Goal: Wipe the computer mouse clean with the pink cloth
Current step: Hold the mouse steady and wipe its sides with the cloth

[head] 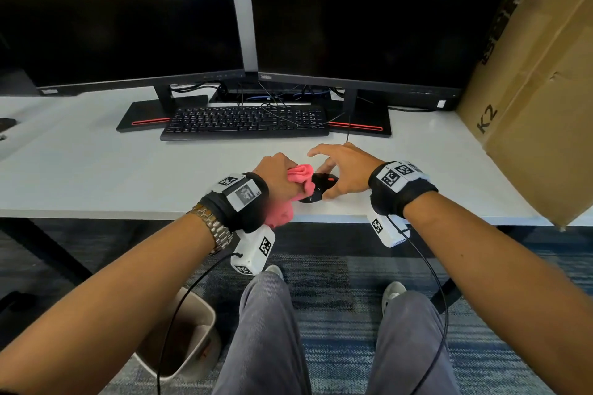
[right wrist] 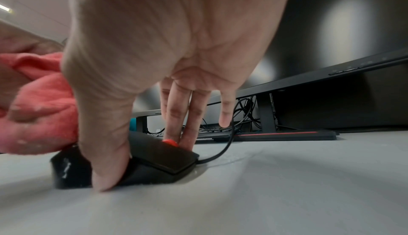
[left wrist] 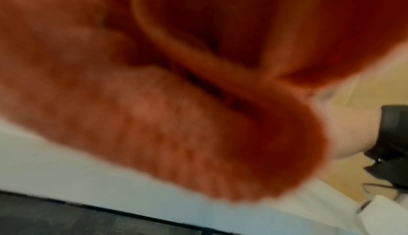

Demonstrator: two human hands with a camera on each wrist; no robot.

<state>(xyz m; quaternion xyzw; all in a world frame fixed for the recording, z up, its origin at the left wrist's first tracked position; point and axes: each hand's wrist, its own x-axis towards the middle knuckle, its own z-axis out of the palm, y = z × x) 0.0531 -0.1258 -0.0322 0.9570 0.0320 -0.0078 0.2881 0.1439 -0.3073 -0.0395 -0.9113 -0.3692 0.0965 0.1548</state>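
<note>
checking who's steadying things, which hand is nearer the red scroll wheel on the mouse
Right. The right hand pinches the mouse, its fingers beside the scroll wheel. The left hand grips the pink cloth at the mouse's rear.

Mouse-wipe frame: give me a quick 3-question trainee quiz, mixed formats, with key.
1. True or false: the computer mouse is lifted clear of the desk.
2. Which hand holds the pink cloth?
A. left hand
B. right hand
C. neither
3. Fill in: the right hand steadies the mouse with its thumb on one side and ____ on the other.

Key:
1. False; it rests on the desk.
2. A; the cloth is bunched in the left hand, against the mouse's rear.
3. Fingers; they reach down past the red scroll wheel.
</note>
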